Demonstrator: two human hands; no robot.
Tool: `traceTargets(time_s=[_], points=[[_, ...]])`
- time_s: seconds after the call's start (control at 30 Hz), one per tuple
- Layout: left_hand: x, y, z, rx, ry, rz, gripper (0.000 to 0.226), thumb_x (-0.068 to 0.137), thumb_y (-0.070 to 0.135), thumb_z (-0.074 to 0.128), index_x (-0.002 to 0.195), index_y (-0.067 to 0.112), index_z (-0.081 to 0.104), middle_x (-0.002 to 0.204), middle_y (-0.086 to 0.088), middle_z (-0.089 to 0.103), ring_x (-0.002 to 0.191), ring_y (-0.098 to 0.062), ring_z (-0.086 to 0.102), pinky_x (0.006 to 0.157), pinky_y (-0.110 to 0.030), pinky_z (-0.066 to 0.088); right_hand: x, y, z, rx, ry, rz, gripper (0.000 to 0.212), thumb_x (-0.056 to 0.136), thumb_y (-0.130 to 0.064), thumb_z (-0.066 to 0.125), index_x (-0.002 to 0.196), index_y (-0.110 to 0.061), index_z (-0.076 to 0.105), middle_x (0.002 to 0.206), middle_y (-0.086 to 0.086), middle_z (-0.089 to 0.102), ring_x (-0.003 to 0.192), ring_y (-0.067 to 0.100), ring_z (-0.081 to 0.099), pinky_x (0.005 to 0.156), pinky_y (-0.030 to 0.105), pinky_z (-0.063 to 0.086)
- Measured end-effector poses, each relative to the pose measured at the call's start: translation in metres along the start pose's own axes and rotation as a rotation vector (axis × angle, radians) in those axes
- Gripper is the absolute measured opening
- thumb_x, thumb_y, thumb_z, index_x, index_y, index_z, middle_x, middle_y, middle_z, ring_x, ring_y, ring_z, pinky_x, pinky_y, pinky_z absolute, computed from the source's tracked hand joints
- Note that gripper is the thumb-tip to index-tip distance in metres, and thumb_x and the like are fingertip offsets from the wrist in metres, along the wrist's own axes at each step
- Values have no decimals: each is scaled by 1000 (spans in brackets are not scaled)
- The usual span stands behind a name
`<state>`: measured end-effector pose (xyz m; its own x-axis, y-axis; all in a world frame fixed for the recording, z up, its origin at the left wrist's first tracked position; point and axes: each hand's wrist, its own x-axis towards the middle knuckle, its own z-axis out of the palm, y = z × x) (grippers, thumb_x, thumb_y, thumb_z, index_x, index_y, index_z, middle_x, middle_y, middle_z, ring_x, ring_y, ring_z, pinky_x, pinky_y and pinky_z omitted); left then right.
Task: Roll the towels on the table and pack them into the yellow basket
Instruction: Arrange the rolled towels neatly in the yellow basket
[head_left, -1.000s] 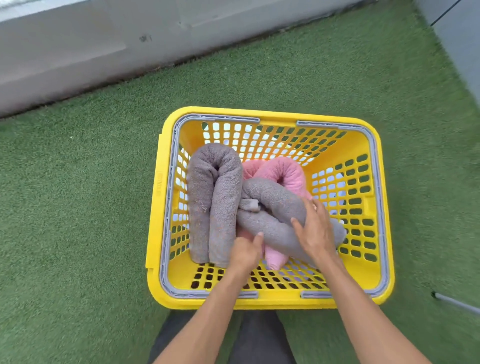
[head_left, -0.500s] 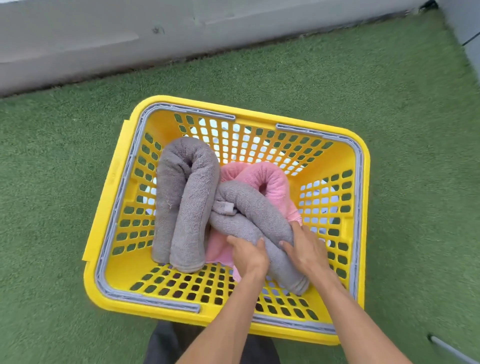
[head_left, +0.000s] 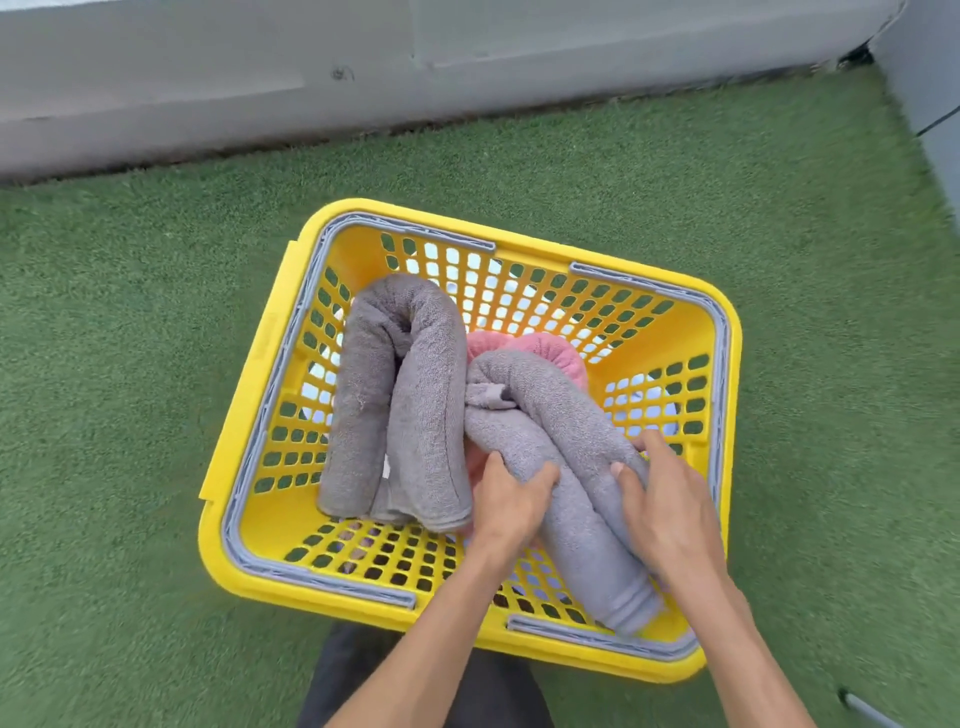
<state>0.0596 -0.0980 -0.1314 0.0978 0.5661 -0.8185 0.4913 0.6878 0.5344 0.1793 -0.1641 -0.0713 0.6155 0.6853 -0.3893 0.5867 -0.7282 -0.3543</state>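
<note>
Inside the yellow basket (head_left: 724, 332) both hands (left (head_left: 506, 501), right (head_left: 667, 512)) grip a grey towel (head_left: 550, 431).

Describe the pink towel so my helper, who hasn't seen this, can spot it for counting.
Find the yellow basket on the green turf. Inside, toward its far side, the pink towel peeks out from under the grey roll that both hands grip. It is the only pink thing; the other two towels are grey.
</note>
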Motion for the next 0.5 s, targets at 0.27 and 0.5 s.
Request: traceTargets(time_s=[0.27, 0.5], points=[[-20, 11, -10, 142, -121, 200, 46, 70, 43, 64, 108, 18, 54, 108, 1, 67, 100, -19, 63, 88, -34, 50, -34, -3, -10, 150, 115, 78, 8, 93, -24, 54, 99, -19, 51, 87, 5, 62, 84, 34, 56, 63, 36, 37], [-20, 44, -73, 270, 59, 603, 31, 80, 22, 61, 107, 22, 48, 103, 1, 66, 95, -20, 61, 77, -32, 45, -38, -40, 20, 494, 117, -2, 5, 95, -23, 56, 93, -24, 51, 77, -7, 61, 68, 13, 55, 59, 26, 42]])
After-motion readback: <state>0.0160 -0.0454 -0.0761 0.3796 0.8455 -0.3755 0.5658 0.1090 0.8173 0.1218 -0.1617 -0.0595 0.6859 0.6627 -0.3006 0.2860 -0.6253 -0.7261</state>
